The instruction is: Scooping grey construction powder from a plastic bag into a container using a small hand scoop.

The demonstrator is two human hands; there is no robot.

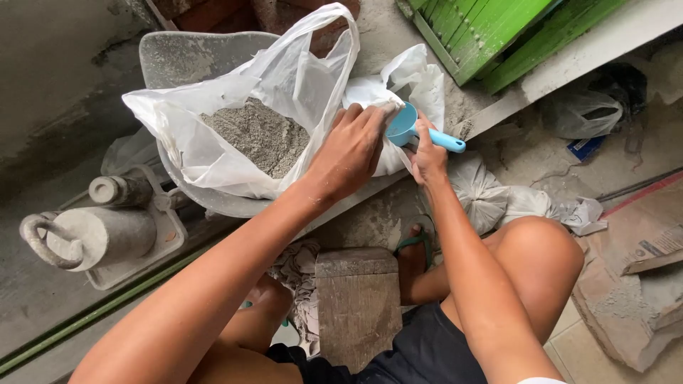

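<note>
The left hand (350, 149) lies palm down on the near edge of a white plastic bag (242, 92), fingers close together and curled over the bunched plastic beside the scoop; whether they pinch the plastic or only press on it cannot be told, since the fingertips are hidden behind the fold. The right hand (429, 155) is clamped around the handle of a blue scoop (414, 128), thumb on top. The scoop's bowl sits just at the bag's rim, between the two hands, and its inside is mostly hidden by the plastic and the left fingers, so what it holds is unclear.

The bag stands open in a grey pan (192, 57) and is partly filled with grey powder (256, 135); the bag's far handle sticks up. Left of the pan is a dusty grey scale with a weight (92, 227), its edges hard to make out under the dust. Below the hands sits a wooden stool (356, 299), half covered by the person's legs. A tied white sack (484, 192) lies right of the right hand, and a torn paper sack (633, 291) is cut off by the frame's right edge
</note>
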